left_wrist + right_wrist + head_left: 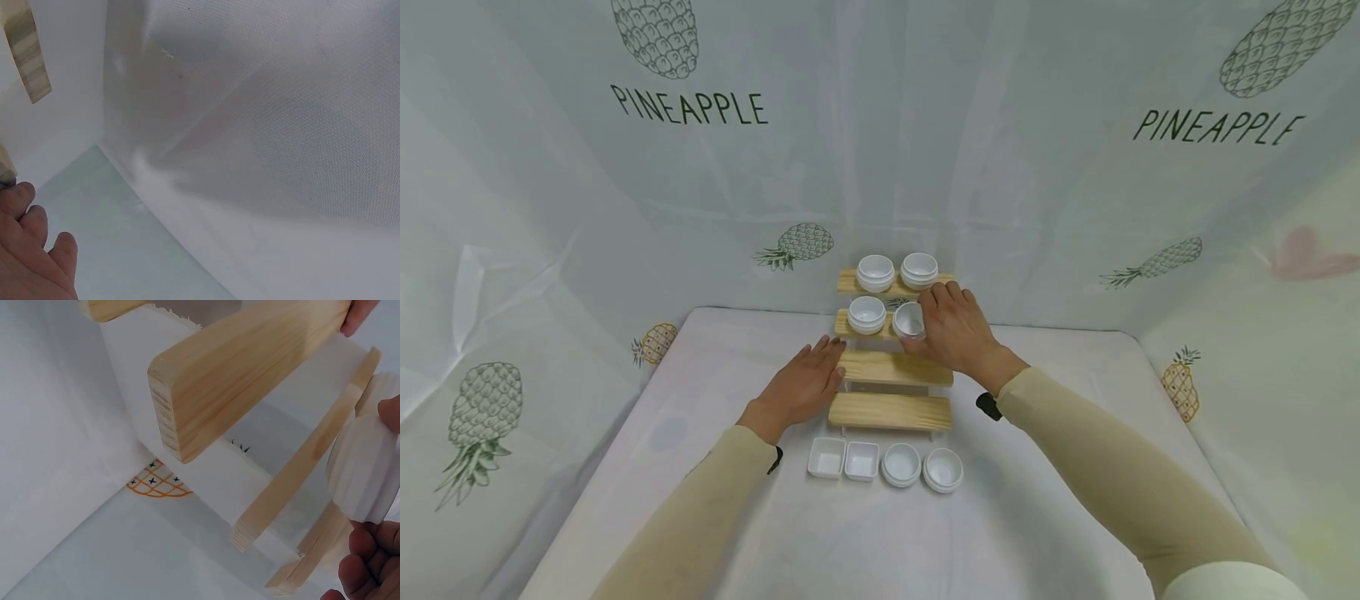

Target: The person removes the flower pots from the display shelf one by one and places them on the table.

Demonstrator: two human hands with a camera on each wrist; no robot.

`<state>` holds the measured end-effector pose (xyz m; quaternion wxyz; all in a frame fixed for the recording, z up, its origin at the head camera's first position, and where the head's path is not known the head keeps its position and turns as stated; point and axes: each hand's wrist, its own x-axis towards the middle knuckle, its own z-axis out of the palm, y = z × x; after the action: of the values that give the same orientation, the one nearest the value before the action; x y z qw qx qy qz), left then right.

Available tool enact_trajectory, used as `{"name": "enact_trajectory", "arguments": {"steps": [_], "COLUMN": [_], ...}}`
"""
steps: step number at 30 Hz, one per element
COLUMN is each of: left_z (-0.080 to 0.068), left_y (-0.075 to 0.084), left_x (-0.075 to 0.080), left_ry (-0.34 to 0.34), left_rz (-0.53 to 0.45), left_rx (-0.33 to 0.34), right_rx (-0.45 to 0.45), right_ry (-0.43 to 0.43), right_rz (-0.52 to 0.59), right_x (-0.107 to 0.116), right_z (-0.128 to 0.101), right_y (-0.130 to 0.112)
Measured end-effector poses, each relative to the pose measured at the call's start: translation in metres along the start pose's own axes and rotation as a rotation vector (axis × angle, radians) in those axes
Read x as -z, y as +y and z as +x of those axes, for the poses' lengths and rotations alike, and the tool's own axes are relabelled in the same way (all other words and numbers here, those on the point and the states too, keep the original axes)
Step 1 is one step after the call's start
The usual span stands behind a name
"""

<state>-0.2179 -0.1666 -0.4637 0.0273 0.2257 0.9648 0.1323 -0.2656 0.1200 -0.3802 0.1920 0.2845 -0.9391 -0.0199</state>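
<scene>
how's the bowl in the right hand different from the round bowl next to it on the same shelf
The bowl in the right hand is tilted, with its opening turned sideways, while the round bowl beside it sits flat with its opening up. The right hand grips the tilted bowl; the other is touched by neither hand. The held bowl is partly hidden by fingers; the other shows whole. Both are small, white and round, on the second shelf from the top of the wooden rack.
</scene>
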Motion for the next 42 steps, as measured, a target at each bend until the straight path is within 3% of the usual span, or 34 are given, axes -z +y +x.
{"name": "enact_trajectory", "arguments": {"steps": [10,17,25,33,42], "left_z": [0.001,0.002,0.001,0.001,0.001], "left_y": [0.000,0.002,0.002,0.002,0.000], "left_x": [-0.002,0.000,0.003,0.003,0.003], "left_ry": [-0.014,-0.026,-0.001,0.001,-0.005], "left_rz": [0.006,0.004,0.011,0.039,0.053], "left_rx": [0.006,0.014,0.000,0.003,0.010], "right_rx": [0.042,0.061,0.131,0.173,0.267], "right_ry": [0.077,0.086,0.177,0.155,0.152], "right_rz": [-0.003,-0.009,-0.002,0.054,0.093], "right_x": [0.002,0.004,0.003,0.001,-0.006], "right_z": [-0.010,-0.021,-0.036,-0.052,-0.070], "right_y": [-0.004,-0.012,-0.027,-0.059,-0.111]}}
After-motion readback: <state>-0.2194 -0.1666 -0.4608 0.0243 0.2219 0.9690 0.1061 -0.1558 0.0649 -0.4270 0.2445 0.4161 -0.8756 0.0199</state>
